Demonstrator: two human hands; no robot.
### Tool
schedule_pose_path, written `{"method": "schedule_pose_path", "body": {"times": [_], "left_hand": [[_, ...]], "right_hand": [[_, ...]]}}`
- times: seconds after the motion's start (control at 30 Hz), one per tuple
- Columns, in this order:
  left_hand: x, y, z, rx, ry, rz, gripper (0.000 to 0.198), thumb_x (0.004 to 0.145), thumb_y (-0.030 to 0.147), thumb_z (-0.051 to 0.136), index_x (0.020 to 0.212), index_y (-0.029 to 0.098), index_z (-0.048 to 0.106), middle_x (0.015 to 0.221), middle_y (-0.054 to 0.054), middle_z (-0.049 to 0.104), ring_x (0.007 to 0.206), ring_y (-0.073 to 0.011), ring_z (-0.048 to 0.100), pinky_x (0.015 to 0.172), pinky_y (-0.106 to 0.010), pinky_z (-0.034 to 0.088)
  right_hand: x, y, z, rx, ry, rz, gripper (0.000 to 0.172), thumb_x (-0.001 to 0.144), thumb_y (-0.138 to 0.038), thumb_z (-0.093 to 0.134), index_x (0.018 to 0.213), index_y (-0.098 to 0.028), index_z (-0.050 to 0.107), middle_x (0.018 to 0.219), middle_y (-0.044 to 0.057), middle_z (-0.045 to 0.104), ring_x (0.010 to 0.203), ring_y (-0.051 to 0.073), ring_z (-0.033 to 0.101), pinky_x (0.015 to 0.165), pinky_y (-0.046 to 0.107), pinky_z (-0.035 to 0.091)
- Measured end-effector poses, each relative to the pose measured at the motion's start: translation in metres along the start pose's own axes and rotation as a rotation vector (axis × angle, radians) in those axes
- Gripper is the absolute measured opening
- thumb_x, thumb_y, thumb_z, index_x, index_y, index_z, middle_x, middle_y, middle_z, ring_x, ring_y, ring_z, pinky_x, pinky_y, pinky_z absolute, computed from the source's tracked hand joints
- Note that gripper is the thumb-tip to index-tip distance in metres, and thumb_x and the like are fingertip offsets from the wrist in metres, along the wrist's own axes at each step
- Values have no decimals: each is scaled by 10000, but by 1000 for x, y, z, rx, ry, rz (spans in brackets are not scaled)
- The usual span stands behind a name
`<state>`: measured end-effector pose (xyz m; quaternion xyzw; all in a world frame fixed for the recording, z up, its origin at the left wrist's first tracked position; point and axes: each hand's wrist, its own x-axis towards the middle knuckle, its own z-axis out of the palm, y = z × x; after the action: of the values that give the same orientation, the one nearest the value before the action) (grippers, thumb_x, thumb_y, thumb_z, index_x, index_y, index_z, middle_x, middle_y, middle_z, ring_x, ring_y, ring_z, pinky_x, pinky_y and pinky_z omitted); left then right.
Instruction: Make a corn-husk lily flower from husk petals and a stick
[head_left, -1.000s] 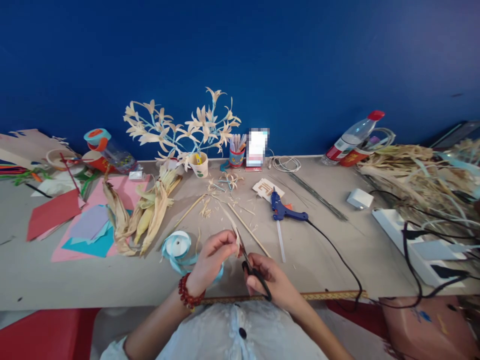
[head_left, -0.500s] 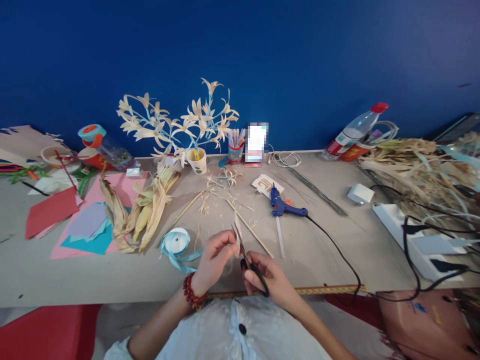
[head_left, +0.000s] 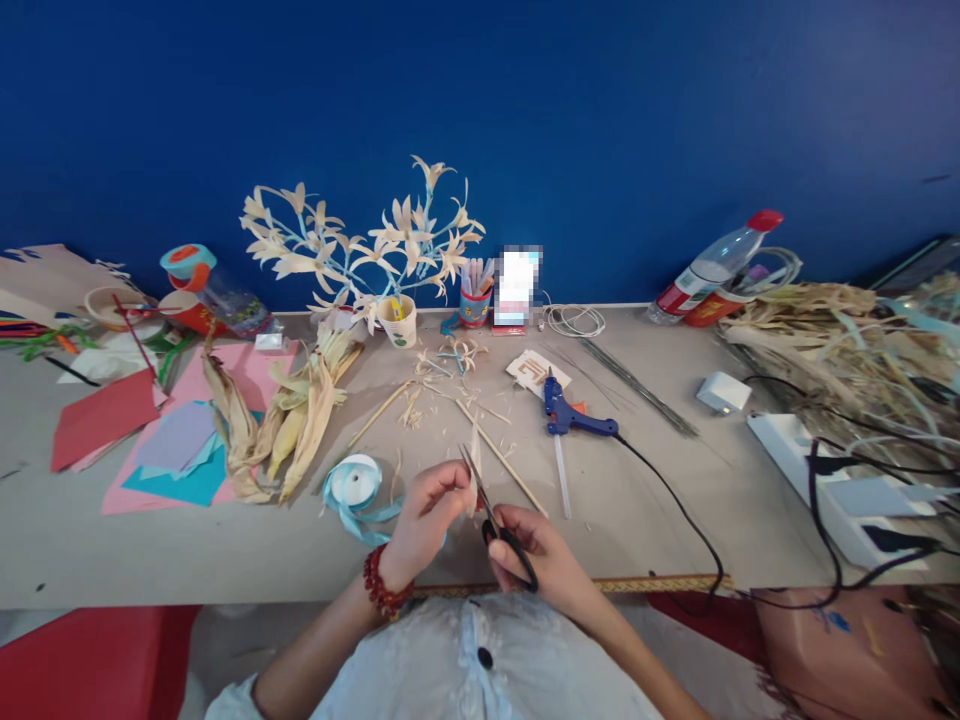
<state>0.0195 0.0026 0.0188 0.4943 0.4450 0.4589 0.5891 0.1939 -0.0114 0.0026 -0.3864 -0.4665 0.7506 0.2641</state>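
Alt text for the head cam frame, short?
The left hand pinches a pale husk strip while the right hand holds black-handled scissors against it, over a grey table. Nearby lie a blue ribbon roll, corn husks and a blue glue gun; husk flowers stand in a cup.

1 head camera faces forward-down, close over left hand [head_left: 426, 512] and right hand [head_left: 541, 556].

Deep blue wall [head_left: 600, 120], plain and evenly lit, behind a long grey-beige table [head_left: 112, 560] with a patterned strip [head_left: 660, 582] along its near edge. Red surface [head_left: 90, 660] below the table at left.
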Motion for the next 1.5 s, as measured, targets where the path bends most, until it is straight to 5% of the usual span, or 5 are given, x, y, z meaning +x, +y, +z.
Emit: {"method": "schedule_pose_path", "body": {"times": [0.6,0.77,1.0,1.33,1.5], "left_hand": [[1,-5,-8,-15,-10,4,189,871,183,473,683,181,494,717,-10,548,709,-145,497,693,-266,374],[2,-1,-15,166,-105,-6,195,875,213,492,683,180,497,686,2,517,662,-133,468,646,-256,367],[4,15,-21,456,-251,0,124,828,167,539,704,176,545,715,0,583,694,-138,519,650,-243,384],[3,0,-13,100,42,32,144,896,303,557,841,172,579,791,-22,574,737,-148,527,680,-251,415],[-1,-7,-2,11,89,47,168,878,321,601,806,170,592,781,-20,569,741,-148,524,692,-249,420]], "right_hand": [[14,9,-5,-62,123,-16,529,711,-677,683,653,-214,434,444,-54,522,397,88,421,445,228,289],[24,-10,0,5,295,-227,388,692,-471,790,814,-207,533,720,-17,607,601,121,537,561,236,416],[32,-18,-1,44,209,-237,356,633,-177,803,848,-217,522,739,-37,590,637,111,538,586,215,431],[30,-18,7,53,315,-279,318,632,-223,775,821,-221,519,723,-31,587,593,115,519,543,229,412],[30,-21,12,59,385,-316,300,659,-272,772,801,-225,512,746,-24,584,585,112,498,530,232,392]]}}
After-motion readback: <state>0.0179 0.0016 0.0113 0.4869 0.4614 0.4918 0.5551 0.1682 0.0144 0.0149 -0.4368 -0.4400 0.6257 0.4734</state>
